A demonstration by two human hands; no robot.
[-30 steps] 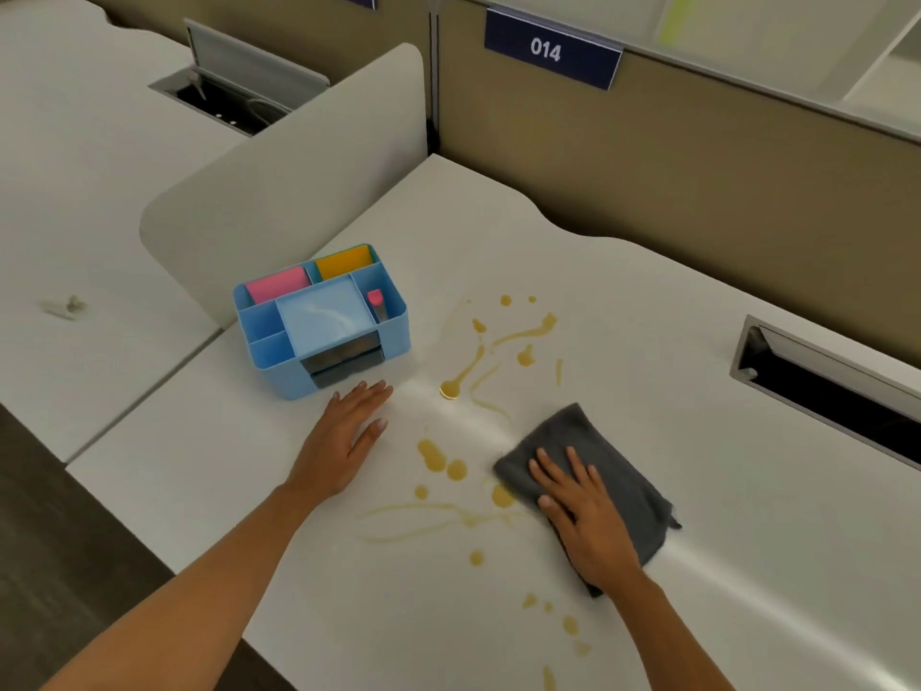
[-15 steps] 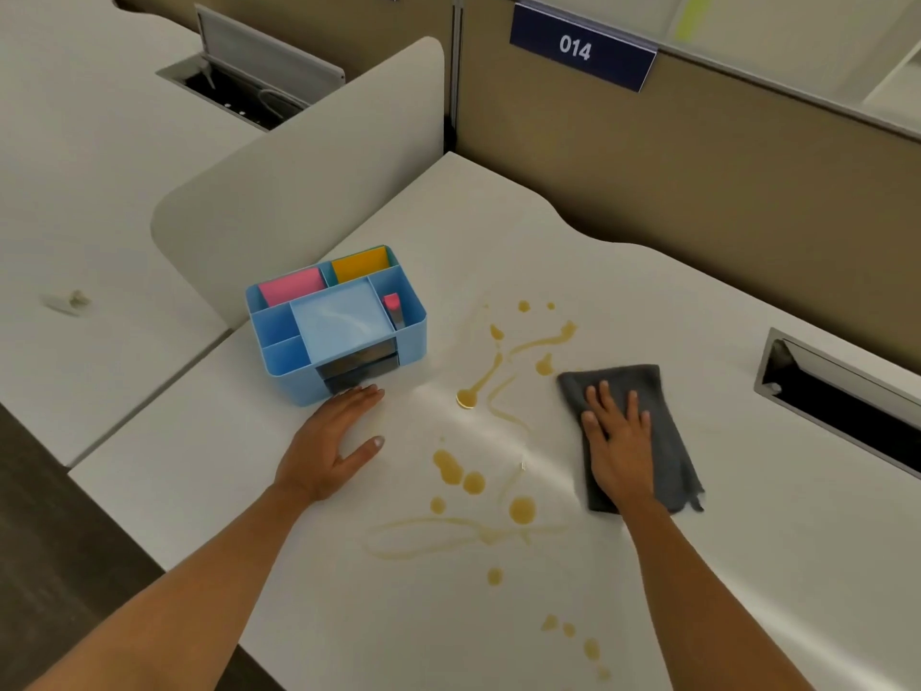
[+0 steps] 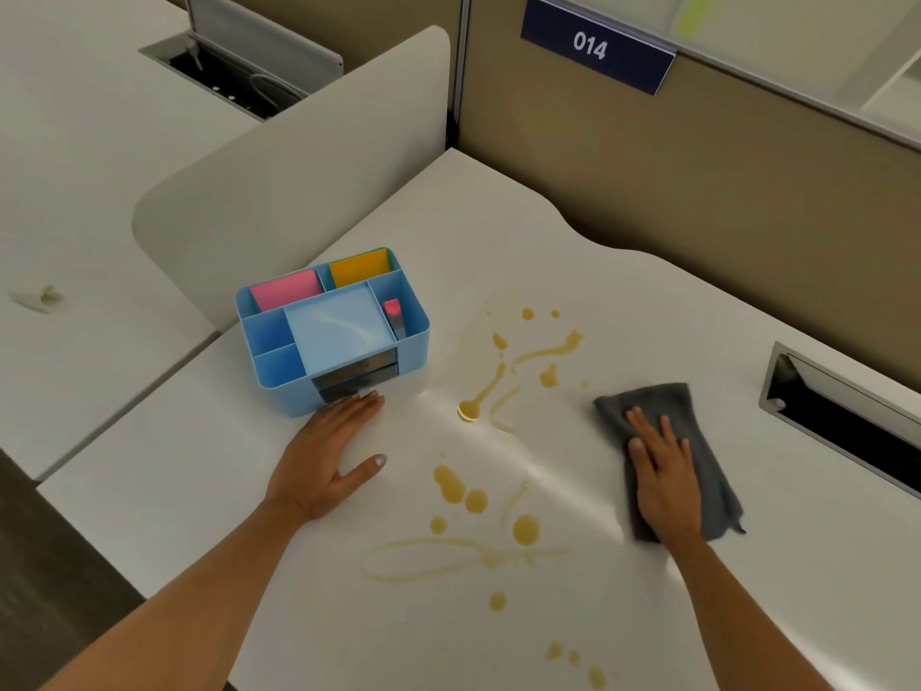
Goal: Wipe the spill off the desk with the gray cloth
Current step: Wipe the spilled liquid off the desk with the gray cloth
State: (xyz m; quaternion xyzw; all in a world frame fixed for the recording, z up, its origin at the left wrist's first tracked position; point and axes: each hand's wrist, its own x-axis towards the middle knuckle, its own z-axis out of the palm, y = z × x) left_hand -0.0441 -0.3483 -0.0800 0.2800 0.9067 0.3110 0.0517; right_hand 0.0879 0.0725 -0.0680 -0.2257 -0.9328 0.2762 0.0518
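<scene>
Wiping step under way: the right hand, fingers spread flat, presses the gray cloth onto the desk, just right of the amber spill, which remains largely unwiped; the left hand, open and flat, rests on the desk with fingertips touching the blue organizer; the next move likely calls for a firm sweep leftward across the droplets; compared with one second earlier, cloth and right hand lie farther right, clear of the spill.
</scene>
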